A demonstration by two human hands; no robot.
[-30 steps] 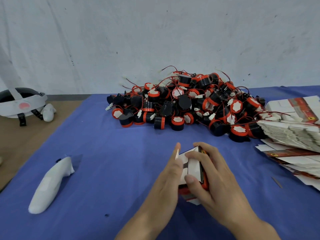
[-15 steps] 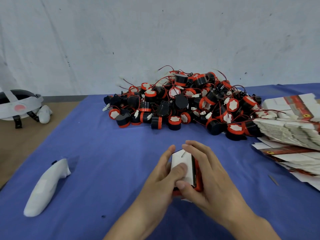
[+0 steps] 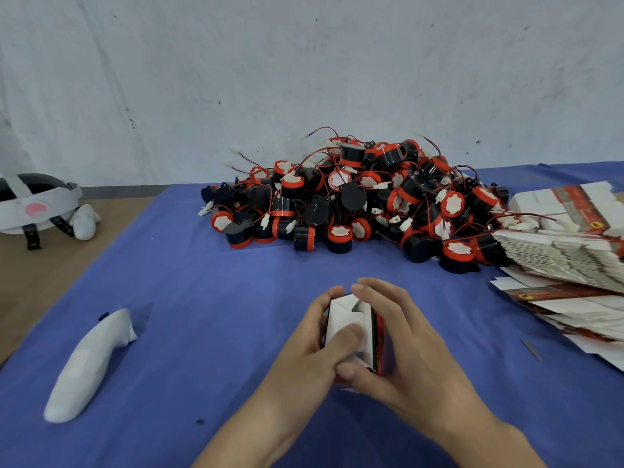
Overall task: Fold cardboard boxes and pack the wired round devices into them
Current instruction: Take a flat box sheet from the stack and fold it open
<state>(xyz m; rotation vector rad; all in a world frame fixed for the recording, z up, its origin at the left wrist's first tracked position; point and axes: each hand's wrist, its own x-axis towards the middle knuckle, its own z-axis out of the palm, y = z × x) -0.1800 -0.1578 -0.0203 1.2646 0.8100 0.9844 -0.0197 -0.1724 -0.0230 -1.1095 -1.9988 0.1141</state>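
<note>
The left thumb has slid down onto the white flap since a second ago. At 6 o'clock, the left hand [image 3: 309, 346] and right hand [image 3: 405, 349] clasp a small white-and-red cardboard box [image 3: 351, 324] above the blue table cloth [image 3: 202, 298]; black-and-orange round wired devices [image 3: 354, 201] lie heaped at 12 o'clock, flat printed cardboard blanks [image 3: 567, 258] at 3 o'clock.
</note>
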